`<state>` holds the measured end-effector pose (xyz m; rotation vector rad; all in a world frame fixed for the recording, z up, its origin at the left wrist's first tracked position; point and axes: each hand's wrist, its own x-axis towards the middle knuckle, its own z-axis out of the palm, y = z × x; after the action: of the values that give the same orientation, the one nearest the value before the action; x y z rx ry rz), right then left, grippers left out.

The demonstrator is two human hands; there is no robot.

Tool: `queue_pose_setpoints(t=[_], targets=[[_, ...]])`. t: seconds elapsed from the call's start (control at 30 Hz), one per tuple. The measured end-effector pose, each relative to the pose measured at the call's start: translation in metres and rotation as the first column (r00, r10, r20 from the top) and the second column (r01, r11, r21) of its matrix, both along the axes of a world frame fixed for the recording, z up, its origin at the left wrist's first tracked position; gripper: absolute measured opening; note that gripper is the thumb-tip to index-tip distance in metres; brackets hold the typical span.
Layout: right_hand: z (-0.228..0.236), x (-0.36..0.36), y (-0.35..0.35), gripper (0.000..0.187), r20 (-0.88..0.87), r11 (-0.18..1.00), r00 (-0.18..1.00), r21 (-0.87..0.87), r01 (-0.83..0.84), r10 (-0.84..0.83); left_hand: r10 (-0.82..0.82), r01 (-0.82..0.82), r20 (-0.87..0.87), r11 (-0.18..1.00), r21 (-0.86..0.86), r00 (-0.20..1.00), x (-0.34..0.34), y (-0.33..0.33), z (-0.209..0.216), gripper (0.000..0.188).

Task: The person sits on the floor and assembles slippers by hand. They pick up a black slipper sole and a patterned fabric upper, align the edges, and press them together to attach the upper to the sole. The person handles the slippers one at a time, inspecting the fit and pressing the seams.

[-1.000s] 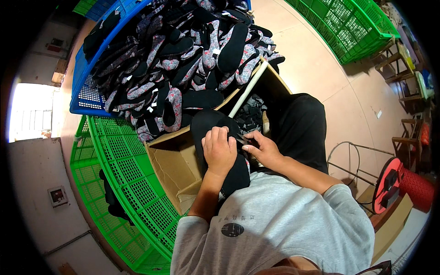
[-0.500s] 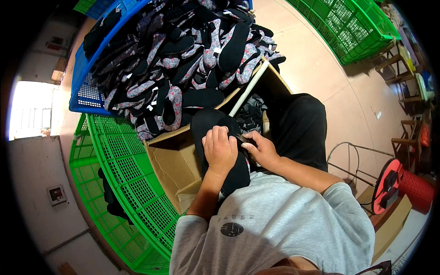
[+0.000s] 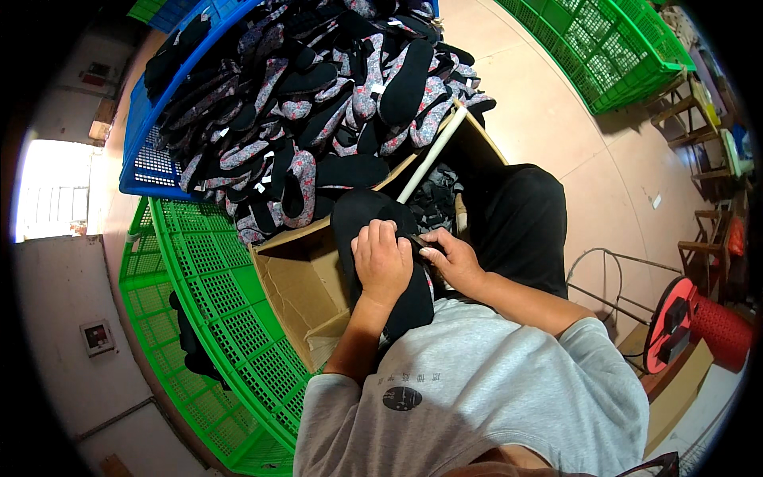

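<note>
A black insole (image 3: 367, 221) stands upright over an open cardboard box (image 3: 296, 280) in front of me. My left hand (image 3: 382, 261) is clasped over its middle from the front. My right hand (image 3: 447, 256) pinches its right edge, fingers closed on the black material. The insole's lower part (image 3: 409, 306) runs down toward my chest. Beyond the box lies a big heap of black and flowered grey-pink insoles (image 3: 318, 111).
The heap fills a blue plastic crate (image 3: 147, 163). A green mesh crate (image 3: 214, 318) lies at my left, another green crate (image 3: 612, 56) at the upper right. A red spool (image 3: 683, 322) and wire frame (image 3: 612, 278) stand at my right on the tan floor.
Both hands stay on the black insole; my left fingers have shifted slightly on it. Nothing else has moved.
</note>
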<state>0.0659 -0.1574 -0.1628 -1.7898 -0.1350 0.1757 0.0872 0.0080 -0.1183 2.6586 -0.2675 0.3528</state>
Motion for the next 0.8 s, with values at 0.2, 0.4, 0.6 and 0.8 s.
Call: queue_pose_setpoints(t=[0.2, 0.4, 0.6, 0.8], targets=[[-0.023, 0.003, 0.002, 0.021, -0.080, 0.954, 0.995, 0.288, 0.077, -0.056, -0.008, 0.008, 0.005, 1.000, -0.008, 1.000, 0.000, 0.000, 0.001, 0.018], [0.015, 0.009, -0.009, 0.026, 0.001, 0.998, 0.999, -0.022, -0.051, 0.051, -0.002, 0.002, 0.016, 1.000, -0.019, 1.000, -0.001, 0.000, 0.001, 0.017], [0.022, 0.019, -0.013, 0.028, 0.038, 0.970, 0.990, -0.209, -0.127, 0.138, -0.009, 0.009, 0.019, 1.000, -0.020, 1.000, 0.000, 0.000, 0.000, 0.017], [0.025, 0.024, -0.014, 0.029, -0.003, 0.958, 0.985, -0.229, -0.170, 0.174, -0.015, 0.015, 0.013, 1.000, -0.005, 1.000, 0.000, 0.000, 0.000, 0.018]])
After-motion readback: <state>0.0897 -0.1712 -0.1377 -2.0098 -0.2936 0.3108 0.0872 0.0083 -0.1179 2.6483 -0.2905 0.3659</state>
